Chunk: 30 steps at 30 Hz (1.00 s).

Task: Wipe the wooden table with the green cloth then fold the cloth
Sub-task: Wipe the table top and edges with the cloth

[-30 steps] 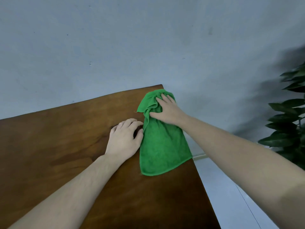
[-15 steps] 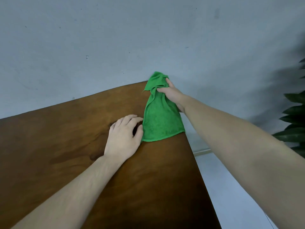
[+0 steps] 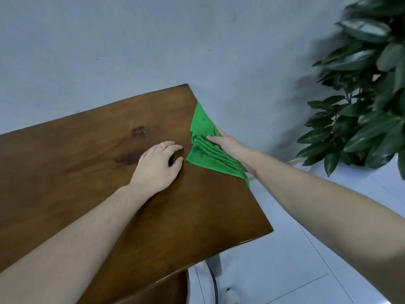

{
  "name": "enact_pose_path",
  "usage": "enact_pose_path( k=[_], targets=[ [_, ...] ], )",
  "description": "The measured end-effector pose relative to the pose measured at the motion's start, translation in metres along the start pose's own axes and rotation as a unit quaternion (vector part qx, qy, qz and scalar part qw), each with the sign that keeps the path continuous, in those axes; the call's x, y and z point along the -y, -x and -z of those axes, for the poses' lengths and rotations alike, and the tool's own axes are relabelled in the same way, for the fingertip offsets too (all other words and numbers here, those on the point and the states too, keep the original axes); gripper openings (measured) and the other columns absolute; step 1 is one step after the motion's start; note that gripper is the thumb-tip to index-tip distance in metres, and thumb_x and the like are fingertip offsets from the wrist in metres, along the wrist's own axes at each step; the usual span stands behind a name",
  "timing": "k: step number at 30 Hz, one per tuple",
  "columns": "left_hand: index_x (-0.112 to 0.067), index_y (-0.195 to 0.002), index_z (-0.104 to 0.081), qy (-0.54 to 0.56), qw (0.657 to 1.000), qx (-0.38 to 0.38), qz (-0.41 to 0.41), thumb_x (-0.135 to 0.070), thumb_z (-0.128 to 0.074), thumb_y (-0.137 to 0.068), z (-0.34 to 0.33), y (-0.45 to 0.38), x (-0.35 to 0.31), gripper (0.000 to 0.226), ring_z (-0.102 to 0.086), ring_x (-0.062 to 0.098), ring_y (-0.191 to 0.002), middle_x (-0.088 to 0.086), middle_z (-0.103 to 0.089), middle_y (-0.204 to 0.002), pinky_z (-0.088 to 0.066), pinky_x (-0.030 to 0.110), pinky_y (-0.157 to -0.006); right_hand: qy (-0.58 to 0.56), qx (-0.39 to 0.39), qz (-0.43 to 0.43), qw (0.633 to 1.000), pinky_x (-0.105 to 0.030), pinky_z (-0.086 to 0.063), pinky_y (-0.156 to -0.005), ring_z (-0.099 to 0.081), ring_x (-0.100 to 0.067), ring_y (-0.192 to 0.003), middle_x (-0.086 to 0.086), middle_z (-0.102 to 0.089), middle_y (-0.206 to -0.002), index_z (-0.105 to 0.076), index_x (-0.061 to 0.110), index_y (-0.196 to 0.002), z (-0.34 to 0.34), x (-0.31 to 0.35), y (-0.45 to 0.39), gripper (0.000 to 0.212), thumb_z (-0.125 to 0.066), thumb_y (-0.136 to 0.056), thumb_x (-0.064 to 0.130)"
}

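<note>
The green cloth [image 3: 207,148] lies bunched in ridges at the right edge of the wooden table [image 3: 87,161], toward its far corner, with one tip pointing away and another trailing over the edge toward the near side. The right hand [image 3: 228,145] presses on it from the right with fingers laid straight across the folds, a flat, wide grip rather than a pinch. The left hand [image 3: 158,164] rests palm down on the bare wood just left of the cloth, fingers loosely bent, holding nothing. A leafy plant [image 3: 368,88] stands at the far right on the floor.
</note>
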State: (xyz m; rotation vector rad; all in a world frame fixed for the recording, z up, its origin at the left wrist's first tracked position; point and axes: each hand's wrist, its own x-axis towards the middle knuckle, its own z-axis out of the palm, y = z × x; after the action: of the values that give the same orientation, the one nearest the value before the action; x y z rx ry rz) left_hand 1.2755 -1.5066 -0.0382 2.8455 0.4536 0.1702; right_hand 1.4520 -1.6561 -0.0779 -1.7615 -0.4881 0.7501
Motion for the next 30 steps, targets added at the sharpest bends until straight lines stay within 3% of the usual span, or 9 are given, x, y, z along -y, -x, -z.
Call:
enact_pose_path(
  k=[3, 8, 11, 14, 17, 19, 21, 24, 30],
  targets=[
    [-0.033, -0.137, -0.051, 0.002, 1.0, 0.005, -0.025, -0.043, -0.045, -0.098, 0.001, 0.04, -0.008, 0.041, -0.036, 0.018, -0.139, -0.007, -0.044, -0.149, -0.029, 0.044, -0.116, 0.012, -0.005, -0.001, 1.0, -0.022, -0.036, -0.11, -0.051, -0.017, -0.133, 0.004, -0.048, -0.151, -0.028, 0.028, -0.157, -0.003, -0.015, 0.057, 0.066, -0.059, -0.099, 0.028],
    [-0.031, -0.136, -0.053, 0.011, 0.998, 0.005, -0.067, -0.042, -0.046, -0.098, 0.002, 0.105, -0.022, 0.04, -0.039, 0.016, -0.137, -0.007, -0.046, -0.147, -0.03, 0.042, -0.115, 0.018, -0.013, 0.013, 1.0, -0.001, -0.042, -0.061, -0.059, 0.007, -0.081, 0.006, -0.057, -0.128, -0.03, 0.031, -0.155, -0.005, -0.024, 0.168, 0.057, -0.052, -0.104, 0.017],
    [-0.03, -0.135, -0.054, 0.018, 0.996, -0.006, -0.087, -0.04, -0.047, -0.098, 0.001, 0.143, -0.03, 0.039, -0.04, 0.017, -0.136, -0.007, -0.048, -0.146, -0.03, 0.042, -0.115, 0.028, -0.034, 0.025, 0.999, -0.007, -0.046, -0.084, -0.062, 0.004, -0.105, 0.005, -0.052, -0.146, -0.032, 0.035, -0.155, -0.016, -0.039, 0.226, 0.057, -0.054, -0.104, 0.022],
    [-0.03, -0.137, -0.053, 0.016, 0.996, 0.0, -0.091, -0.039, -0.045, -0.099, 0.002, 0.172, -0.035, 0.039, -0.039, 0.017, -0.137, -0.007, -0.046, -0.148, -0.027, 0.04, -0.117, 0.156, -0.1, 0.097, 0.978, -0.024, -0.016, -0.121, -0.021, -0.003, -0.148, 0.004, -0.022, -0.166, -0.034, 0.032, -0.155, -0.034, -0.063, 0.265, 0.053, -0.051, -0.104, 0.03],
    [-0.032, -0.138, -0.05, 0.018, 0.996, 0.016, -0.086, -0.04, -0.043, -0.1, 0.004, 0.191, -0.038, 0.04, -0.035, 0.017, -0.139, -0.008, -0.043, -0.15, -0.024, 0.04, -0.117, 0.307, -0.142, 0.153, 0.929, -0.045, -0.006, -0.123, -0.018, -0.013, -0.152, 0.005, -0.02, -0.166, -0.035, 0.041, -0.152, -0.042, -0.085, 0.28, 0.052, -0.05, -0.103, 0.036],
    [-0.032, -0.138, -0.05, 0.018, 0.996, 0.018, -0.085, -0.04, -0.043, -0.1, 0.006, 0.199, -0.038, 0.04, -0.035, 0.016, -0.14, -0.008, -0.042, -0.15, -0.024, 0.039, -0.117, 0.442, -0.16, 0.203, 0.859, -0.055, -0.013, -0.121, -0.031, -0.02, -0.148, 0.005, -0.036, -0.16, -0.04, 0.044, -0.149, -0.036, -0.085, 0.284, 0.047, -0.048, -0.102, 0.041],
    [-0.032, -0.139, -0.05, 0.017, 0.996, 0.019, -0.081, -0.04, -0.043, -0.1, 0.008, 0.205, -0.036, 0.04, -0.035, 0.015, -0.14, -0.009, -0.043, -0.15, -0.025, 0.038, -0.117, 0.539, -0.149, 0.247, 0.792, -0.052, -0.029, -0.113, -0.045, -0.026, -0.137, 0.005, -0.05, -0.15, -0.045, 0.042, -0.146, -0.022, -0.074, 0.282, 0.046, -0.046, -0.1, 0.044],
    [-0.031, -0.138, -0.051, 0.021, 0.997, 0.008, -0.075, -0.038, -0.044, -0.101, 0.009, 0.209, -0.035, 0.039, -0.037, 0.013, -0.139, -0.008, -0.045, -0.149, -0.026, 0.035, -0.116, 0.635, -0.109, 0.282, 0.711, -0.043, -0.034, -0.102, -0.05, -0.026, -0.126, 0.009, -0.055, -0.145, -0.047, 0.039, -0.146, -0.001, -0.061, 0.271, 0.05, -0.05, -0.097, 0.049],
    [-0.028, -0.136, -0.055, 0.014, 0.998, -0.026, -0.058, -0.036, -0.046, -0.1, 0.005, 0.214, -0.033, 0.038, -0.041, 0.012, -0.136, -0.008, -0.05, -0.145, -0.03, 0.035, -0.115, 0.659, 0.0, 0.312, 0.684, -0.044, -0.032, -0.114, -0.047, -0.03, -0.137, -0.002, -0.049, -0.152, -0.04, 0.025, -0.153, 0.0, -0.051, 0.244, 0.065, -0.052, -0.094, 0.049]
  ],
)
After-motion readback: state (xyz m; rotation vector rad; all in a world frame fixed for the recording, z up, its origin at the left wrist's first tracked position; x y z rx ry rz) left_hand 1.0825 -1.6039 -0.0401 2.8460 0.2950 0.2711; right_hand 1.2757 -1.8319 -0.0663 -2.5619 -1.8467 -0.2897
